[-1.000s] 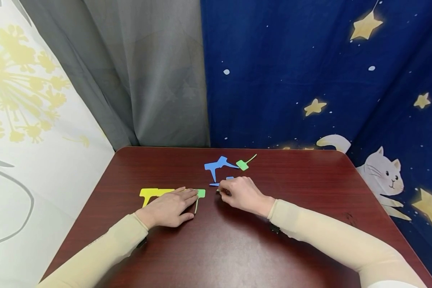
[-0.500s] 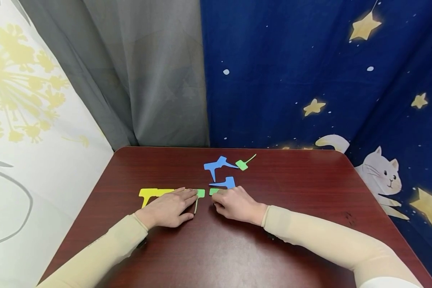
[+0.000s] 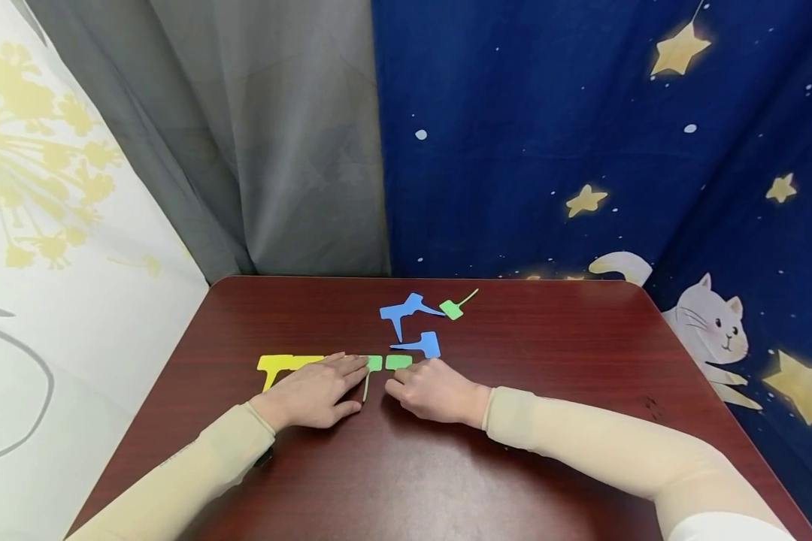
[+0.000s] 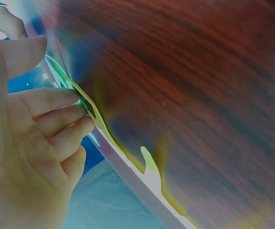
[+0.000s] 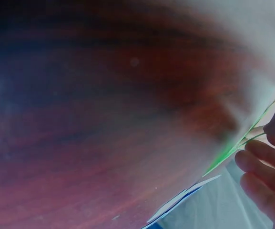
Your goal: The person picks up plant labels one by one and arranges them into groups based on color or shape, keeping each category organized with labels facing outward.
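A: On a dark red wooden table [image 3: 460,481], two bare hands at work among flat, T-shaped tags. What do the left fingers have?

B: Nothing gripped. The left hand [image 3: 311,392] lies palm down, its fingers nearly straight and close together, thumb apart, resting across a row of tags.

A: Which tags show around them?

B: Yellow tags [image 3: 274,361] emerge to the left of those fingers, behind the knuckles. At the fingertips, a green tag [image 3: 375,363] peeks out on the right, its thin stem running down beside the thumb tip. The stretch beneath the hand is covered.

A: And the right fingers?

B: The right hand [image 3: 436,392] is curled, thumb and forefinger pinching the stem of a second green tag [image 3: 398,362]. Its head lies flat just past those fingertips, a narrow gap from its neighbor under the left hand.

A: Farther out?

B: A single blue tag [image 3: 429,344] sits just beyond the right knuckles. Past it, well apart from both hands' fingers, lie two overlapping blue tags [image 3: 394,311] and a third green tag [image 3: 452,309], its stem angled away.
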Motion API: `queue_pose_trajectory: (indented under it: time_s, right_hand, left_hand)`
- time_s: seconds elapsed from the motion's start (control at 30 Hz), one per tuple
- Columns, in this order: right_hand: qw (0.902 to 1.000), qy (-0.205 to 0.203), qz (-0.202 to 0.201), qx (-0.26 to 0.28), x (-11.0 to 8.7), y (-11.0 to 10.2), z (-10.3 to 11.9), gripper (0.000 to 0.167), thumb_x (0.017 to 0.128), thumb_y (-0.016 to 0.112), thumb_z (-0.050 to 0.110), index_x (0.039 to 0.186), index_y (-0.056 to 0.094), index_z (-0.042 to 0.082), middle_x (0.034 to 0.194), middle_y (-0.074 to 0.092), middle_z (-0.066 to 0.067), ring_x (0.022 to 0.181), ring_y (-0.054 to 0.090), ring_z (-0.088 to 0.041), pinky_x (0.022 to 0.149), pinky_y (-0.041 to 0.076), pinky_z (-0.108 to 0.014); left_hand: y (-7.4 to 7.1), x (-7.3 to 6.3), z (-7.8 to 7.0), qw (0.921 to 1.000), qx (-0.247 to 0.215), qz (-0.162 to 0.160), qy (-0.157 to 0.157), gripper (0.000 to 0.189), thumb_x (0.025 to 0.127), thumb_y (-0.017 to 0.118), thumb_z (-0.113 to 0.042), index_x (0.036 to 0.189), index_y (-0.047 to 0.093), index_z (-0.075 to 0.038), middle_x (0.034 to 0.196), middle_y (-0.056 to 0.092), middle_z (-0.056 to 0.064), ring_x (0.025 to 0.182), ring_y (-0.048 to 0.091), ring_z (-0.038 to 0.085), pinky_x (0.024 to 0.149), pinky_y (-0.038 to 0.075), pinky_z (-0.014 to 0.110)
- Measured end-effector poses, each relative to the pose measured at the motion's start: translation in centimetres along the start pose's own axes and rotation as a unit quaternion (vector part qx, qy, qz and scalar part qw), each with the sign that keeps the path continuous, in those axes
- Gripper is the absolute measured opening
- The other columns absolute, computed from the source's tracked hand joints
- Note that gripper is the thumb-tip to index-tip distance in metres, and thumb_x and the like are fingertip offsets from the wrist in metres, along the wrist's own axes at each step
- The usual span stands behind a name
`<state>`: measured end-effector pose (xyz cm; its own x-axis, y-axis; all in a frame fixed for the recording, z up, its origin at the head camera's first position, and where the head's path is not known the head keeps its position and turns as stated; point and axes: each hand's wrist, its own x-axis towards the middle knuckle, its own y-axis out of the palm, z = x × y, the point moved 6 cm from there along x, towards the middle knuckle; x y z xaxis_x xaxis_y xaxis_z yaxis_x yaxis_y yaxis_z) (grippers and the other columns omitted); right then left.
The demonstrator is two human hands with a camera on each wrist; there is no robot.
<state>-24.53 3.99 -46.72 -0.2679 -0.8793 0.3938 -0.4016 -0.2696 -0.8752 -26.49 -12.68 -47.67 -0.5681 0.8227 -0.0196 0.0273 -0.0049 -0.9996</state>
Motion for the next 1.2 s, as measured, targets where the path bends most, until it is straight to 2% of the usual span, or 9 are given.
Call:
queue_pose_trajectory:
  time_s: [0.1, 0.27, 0.57, 0.9, 1.03, 1.2]
  right_hand:
    - [0.9999, -0.013, 0.005, -0.001, 0.1, 0.2, 0.4, 0.017, 0.09, 0.055, 0.006, 0.076, 0.053, 0.015, 0.066, 0.05, 0.004, 0.051, 0.047, -0.01, 0.042, 0.032, -0.024]
    - [0.9994, -0.032, 0.007, -0.006, 0.1, 0.6, 0.8, 0.017, 0.087, 0.058, 0.003, 0.076, 0.054, 0.016, 0.065, 0.047, 0.005, 0.048, 0.041, -0.009, 0.041, 0.027, -0.022]
    - [0.9983, -0.04, 0.033, -0.027, 0.1, 1.1, 0.9, 0.014, 0.087, 0.058, 0.004, 0.082, 0.058, 0.017, 0.069, 0.052, 0.004, 0.053, 0.05, -0.01, 0.042, 0.039, -0.024]
    - [0.9985, -0.038, 0.029, -0.025, -0.4, 0.6, 0.5, 0.009, 0.089, 0.062, 0.006, 0.087, 0.059, 0.015, 0.076, 0.055, 0.003, 0.063, 0.055, -0.011, 0.05, 0.047, -0.026]
    - [0.9994, -0.002, 0.029, -0.018, -0.6, 0.4, 0.0, 0.004, 0.089, 0.065, 0.015, 0.092, 0.062, 0.014, 0.08, 0.058, 0.003, 0.065, 0.058, -0.013, 0.051, 0.05, -0.027]
    - [0.9967, 0.062, 0.052, -0.007, -1.0, 0.5, -0.9, 0.02, 0.091, 0.066, 0.027, 0.105, 0.068, 0.013, 0.091, 0.062, 0.001, 0.073, 0.062, -0.015, 0.053, 0.054, -0.03]
  left_hand:
    - [0.0, 0.0, 0.0, 1.0, 0.001, -0.001, 0.001, 0.063, 0.1, 0.058, -0.041, 0.145, 0.052, 0.001, 0.152, 0.046, 0.018, 0.142, 0.042, 0.031, 0.118, 0.03, 0.045]
    - [0.0, 0.0, 0.0, 1.0, 0.0, -0.001, 0.0, 0.062, 0.1, 0.058, -0.041, 0.145, 0.052, 0.001, 0.152, 0.046, 0.018, 0.142, 0.041, 0.031, 0.118, 0.029, 0.045]
    - [-0.1, -0.1, 0.0, 1.0, 0.002, 0.001, -0.003, 0.062, 0.101, 0.057, -0.042, 0.145, 0.052, 0.001, 0.152, 0.046, 0.018, 0.142, 0.041, 0.03, 0.118, 0.029, 0.044]
    - [-0.2, 0.1, 0.0, 0.9999, -0.002, -0.013, -0.009, 0.059, 0.103, 0.054, -0.041, 0.144, 0.053, 0.0, 0.151, 0.047, 0.017, 0.14, 0.043, 0.031, 0.117, 0.031, 0.047]
    - [-0.1, 0.1, 0.0, 0.9999, 0.003, -0.013, -0.011, 0.06, 0.103, 0.053, -0.043, 0.147, 0.05, -0.002, 0.152, 0.046, 0.015, 0.141, 0.042, 0.03, 0.117, 0.03, 0.047]
    - [-0.2, 0.1, -0.2, 0.9997, 0.006, -0.009, -0.021, 0.064, 0.104, 0.05, -0.046, 0.153, 0.043, -0.006, 0.158, 0.04, 0.012, 0.145, 0.036, 0.028, 0.119, 0.026, 0.046]
